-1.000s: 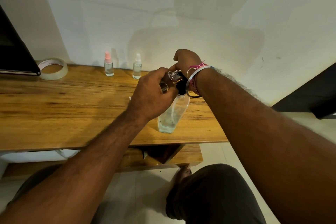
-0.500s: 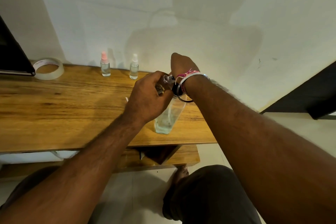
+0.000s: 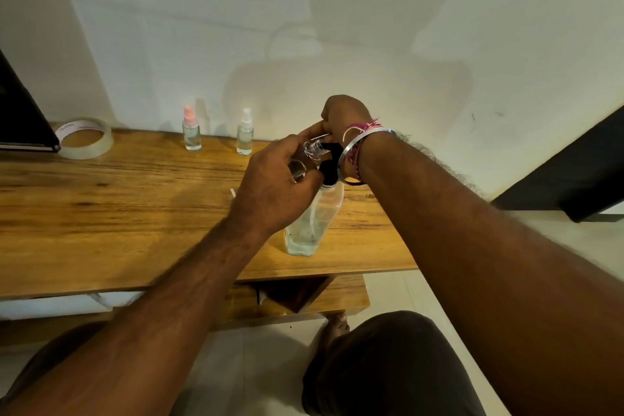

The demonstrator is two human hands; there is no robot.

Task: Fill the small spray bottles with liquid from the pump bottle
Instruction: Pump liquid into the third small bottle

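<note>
The curled fingers [image 3: 297,149] of the left hand [image 3: 273,189] grasp a small clear glass spray bottle without its cap [image 3: 309,154], holding it tilted with its open neck up against the black pump head [image 3: 329,162] of a tall clear plastic pump bottle [image 3: 310,223]. The right hand [image 3: 342,115] is bent down over that pump head, its fingers hidden behind the hand, so I cannot tell how they lie. A silver bangle [image 3: 363,142] and pink threads [image 3: 359,128] circle the right wrist. The pump bottle stands upright on the wooden tabletop [image 3: 101,213], near its front edge, with a little clear liquid at the bottom. Well behind it, by the white wall [image 3: 337,27], stand two more small spray bottles: one with a pink top [image 3: 191,132] and, to its right, one with a white top [image 3: 245,133]. Far left lies a roll of clear tape [image 3: 84,138], touching a dark flat object [image 3: 20,118].
</note>
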